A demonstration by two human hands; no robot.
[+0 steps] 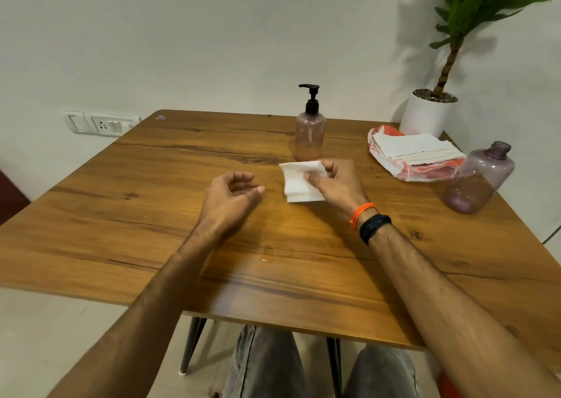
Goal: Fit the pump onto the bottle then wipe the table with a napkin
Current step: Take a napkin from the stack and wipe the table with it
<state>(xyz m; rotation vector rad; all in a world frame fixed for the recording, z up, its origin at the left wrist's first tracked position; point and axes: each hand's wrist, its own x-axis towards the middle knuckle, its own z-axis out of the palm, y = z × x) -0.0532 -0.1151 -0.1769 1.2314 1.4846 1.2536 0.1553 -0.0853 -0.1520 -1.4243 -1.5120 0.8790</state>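
Wooden table (151, 215) is wiped next, judging by the folded napkin (299, 185) pinched in the right hand (337, 182) just near the pump-fitted bottle (309, 133), which could be toppled by a far sweep, while the left hand (230, 194) is held loosely curled, empty.

bare forearms, orange thread (362, 212) — black wristband (375, 227), grey trousers (267, 367)
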